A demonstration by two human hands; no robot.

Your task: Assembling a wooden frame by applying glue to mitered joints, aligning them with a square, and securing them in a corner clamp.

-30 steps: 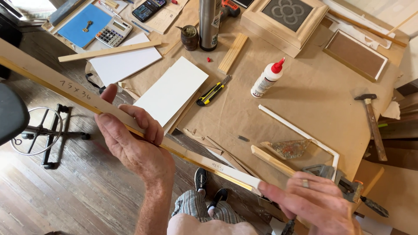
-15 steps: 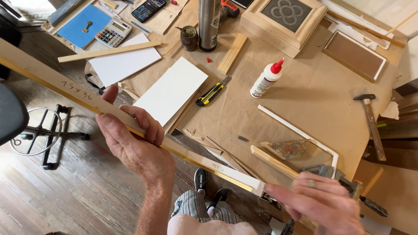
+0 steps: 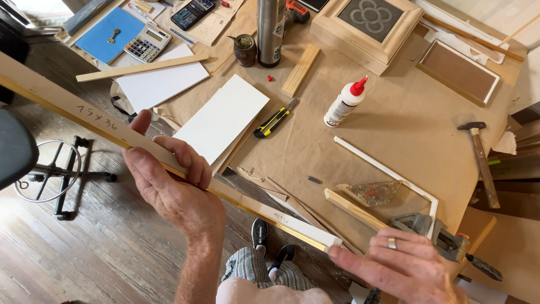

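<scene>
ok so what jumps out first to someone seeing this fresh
A long strip of wood moulding runs diagonally across the lower left, gripped by the left hand, while the right hand touches its near end. Behind, on the paper-covered workbench, stand a glue bottle and a square wooden frame.

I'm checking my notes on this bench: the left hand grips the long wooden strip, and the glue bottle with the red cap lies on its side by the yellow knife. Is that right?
Not quite. In the head view the glue bottle stands upright on the brown paper, not lying down, right of the yellow knife. The left hand does grip the long wooden strip.
</scene>
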